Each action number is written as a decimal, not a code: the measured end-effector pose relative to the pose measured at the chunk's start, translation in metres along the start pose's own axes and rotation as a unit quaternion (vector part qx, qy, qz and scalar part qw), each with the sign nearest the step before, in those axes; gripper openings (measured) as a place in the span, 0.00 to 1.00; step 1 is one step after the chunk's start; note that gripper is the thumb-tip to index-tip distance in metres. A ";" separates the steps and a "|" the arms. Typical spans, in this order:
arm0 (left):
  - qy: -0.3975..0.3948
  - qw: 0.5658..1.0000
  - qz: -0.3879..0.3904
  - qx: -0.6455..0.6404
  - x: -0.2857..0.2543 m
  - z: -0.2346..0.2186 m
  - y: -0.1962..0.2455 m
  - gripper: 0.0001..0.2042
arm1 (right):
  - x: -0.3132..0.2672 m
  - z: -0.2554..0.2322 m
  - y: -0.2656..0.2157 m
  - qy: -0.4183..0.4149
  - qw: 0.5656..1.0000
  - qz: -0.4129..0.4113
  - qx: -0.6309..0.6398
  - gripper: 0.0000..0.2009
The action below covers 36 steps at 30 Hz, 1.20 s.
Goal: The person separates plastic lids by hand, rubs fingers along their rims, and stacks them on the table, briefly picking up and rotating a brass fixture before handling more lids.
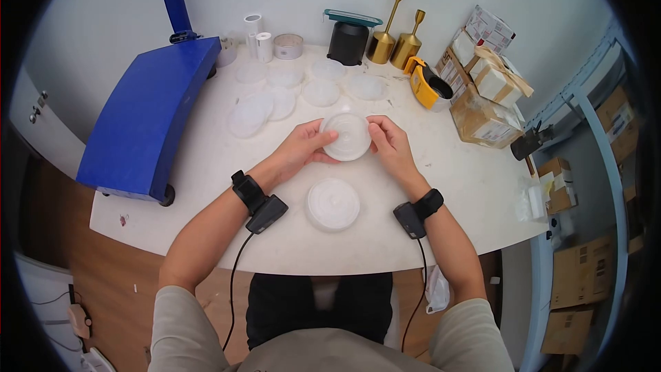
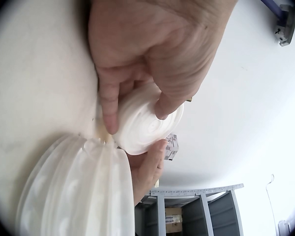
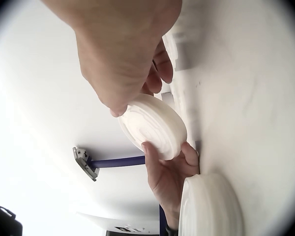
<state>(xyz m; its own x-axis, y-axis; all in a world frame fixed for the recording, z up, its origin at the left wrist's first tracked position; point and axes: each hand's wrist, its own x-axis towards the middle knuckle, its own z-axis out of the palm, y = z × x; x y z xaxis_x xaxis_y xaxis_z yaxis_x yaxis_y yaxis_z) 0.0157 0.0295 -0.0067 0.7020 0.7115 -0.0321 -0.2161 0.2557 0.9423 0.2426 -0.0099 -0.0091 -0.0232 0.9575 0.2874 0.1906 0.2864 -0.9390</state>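
Observation:
Over the table, both hands hold a round, translucent white plastic lid (image 1: pixel 346 139), its face of concentric rings tilted toward the head camera. My left hand (image 1: pixel 297 151) grips its left side, with the thumb on the face and the fingers beneath. On the opposite edge, my right hand (image 1: pixel 395 149) pinches the rim between thumb and fingers. Nearer the table's front edge, between the forearms, sits a stack of similar white lids (image 1: pixel 332 204). Its ribbed side fills the lower part of the left wrist view. Several thin translucent discs (image 1: pixel 320 92) lie spread behind the hands.
A blue platform scale (image 1: pixel 141 110) takes up the table's left side. White rolls (image 1: pixel 264 47), a black and teal device (image 1: pixel 349 41), gold candle holders (image 1: pixel 381 47) and a yellow tape dispenser (image 1: pixel 430 88) line the back. Cardboard boxes (image 1: pixel 485 120) stand at the right, beside grey shelving (image 1: pixel 599 131).

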 end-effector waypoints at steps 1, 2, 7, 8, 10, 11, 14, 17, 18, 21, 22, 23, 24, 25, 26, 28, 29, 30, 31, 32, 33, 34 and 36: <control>0.000 1.000 -0.001 -0.001 0.000 0.000 0.000 0.20 | 0.001 -0.002 0.002 0.003 1.000 -0.006 -0.016 0.12; 0.000 1.000 -0.001 -0.002 -0.001 -0.001 0.000 0.20 | 0.003 -0.004 0.004 0.006 0.999 -0.012 -0.032 0.12; 0.021 1.000 0.009 -0.019 0.000 -0.001 0.002 0.20 | 0.033 -0.021 0.009 0.053 0.982 -0.045 -0.174 0.17; 0.030 0.999 0.009 -0.027 0.000 0.000 0.001 0.19 | 0.042 -0.025 0.009 0.046 0.974 -0.049 -0.217 0.18; 0.035 0.999 0.013 -0.033 0.000 0.000 0.002 0.20 | 0.066 -0.030 0.008 0.038 0.960 -0.057 -0.270 0.21; 0.040 0.998 0.016 -0.039 0.000 0.000 0.002 0.20 | 0.077 -0.033 0.010 0.030 0.945 -0.064 -0.321 0.23; 0.052 0.998 0.016 -0.038 -0.001 -0.002 0.003 0.20 | 0.104 -0.029 0.027 0.008 0.885 -0.138 -0.444 0.28; 0.061 0.997 0.026 -0.042 -0.002 -0.003 0.003 0.19 | 0.108 -0.011 0.030 -0.032 0.873 -0.037 -0.485 0.30; 0.063 0.997 0.025 -0.043 -0.001 -0.003 0.002 0.19 | 0.109 -0.008 0.029 -0.034 0.873 -0.036 -0.484 0.30; 0.056 0.997 0.030 -0.044 0.001 -0.004 0.000 0.19 | 0.106 -0.007 0.033 -0.148 0.833 0.025 -0.533 0.30; 0.057 0.997 0.029 -0.044 0.002 -0.005 -0.001 0.19 | 0.103 -0.009 0.031 -0.145 0.834 0.010 -0.533 0.29; 0.057 0.997 0.028 -0.043 0.002 -0.005 -0.001 0.19 | 0.100 -0.010 0.030 -0.142 0.834 -0.005 -0.533 0.28; 0.058 0.997 0.026 -0.047 0.002 -0.005 -0.002 0.19 | 0.096 -0.010 0.030 -0.145 0.834 -0.002 -0.533 0.28; 0.059 0.997 0.027 -0.048 0.002 -0.005 -0.002 0.18 | 0.093 -0.011 0.029 -0.142 0.832 -0.014 -0.535 0.27; 0.059 0.997 0.028 -0.048 0.002 -0.006 -0.001 0.18 | 0.091 -0.013 0.028 -0.138 0.831 -0.025 -0.538 0.26; 0.061 0.997 0.026 -0.050 0.002 -0.006 -0.001 0.18 | 0.084 -0.018 0.023 -0.142 0.845 -0.020 -0.515 0.26; 0.063 0.996 0.026 -0.050 0.002 -0.006 -0.001 0.18 | 0.080 -0.021 0.019 -0.145 0.859 -0.015 -0.491 0.26; 0.064 0.996 0.026 -0.054 0.002 -0.005 0.000 0.18 | 0.077 -0.024 0.014 -0.149 0.857 -0.014 -0.492 0.26; 0.062 0.996 0.027 -0.055 0.002 -0.006 0.000 0.19 | 0.075 -0.028 0.011 -0.139 0.856 -0.017 -0.498 0.27; 0.061 0.996 0.027 -0.055 0.002 -0.006 0.000 0.20 | 0.074 -0.030 0.008 -0.129 0.855 -0.019 -0.502 0.28; 0.061 0.996 0.026 -0.058 0.002 -0.006 -0.001 0.20 | 0.074 -0.032 0.007 -0.131 0.854 -0.018 -0.503 0.28; 0.068 0.996 0.032 -0.054 0.002 -0.007 -0.001 0.20 | 0.078 -0.035 0.007 -0.108 0.855 -0.032 -0.506 0.29; 0.073 0.995 0.037 -0.049 0.002 -0.006 -0.001 0.20 | 0.086 -0.039 0.008 -0.083 0.856 -0.046 -0.509 0.30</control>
<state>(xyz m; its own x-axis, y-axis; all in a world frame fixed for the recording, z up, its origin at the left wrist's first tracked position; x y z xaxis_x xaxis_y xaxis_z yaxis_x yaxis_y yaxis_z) 0.0135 0.0348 -0.0093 0.5767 0.8167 -0.0197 -0.3336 0.2574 0.9069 0.2804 0.0734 0.0158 -0.2064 0.9482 0.2415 0.9344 0.2643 -0.2389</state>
